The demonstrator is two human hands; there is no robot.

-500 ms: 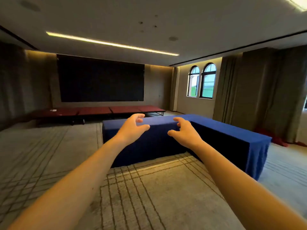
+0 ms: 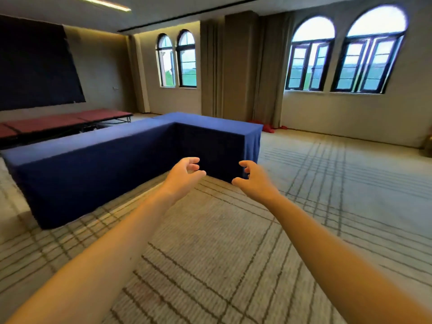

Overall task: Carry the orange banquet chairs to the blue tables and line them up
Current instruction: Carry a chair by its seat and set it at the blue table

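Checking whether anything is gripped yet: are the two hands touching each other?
Apart. The head view shows a plain gap between the left hand and the right hand, with the blue table and the carpet visible through it.

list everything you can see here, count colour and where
tables: at least two, blue cloths, joined in an L, centre left
low platforms: a row, exact count unclear, red tops, behind the tables by the left wall
screen: one, dark, on the left wall
windows: four, arched, dark frames, in two pairs on the far wall
curtains: brown, between the window pairs
red things: on the floor below the curtains, too small to identify
light strip: one, lit, ceiling, top left
carpet: beige with dark grid lines, whole floor
left hand: bare, fingers loosely curled, holds nothing
right hand: bare, fingers loosely curled, holds nothing
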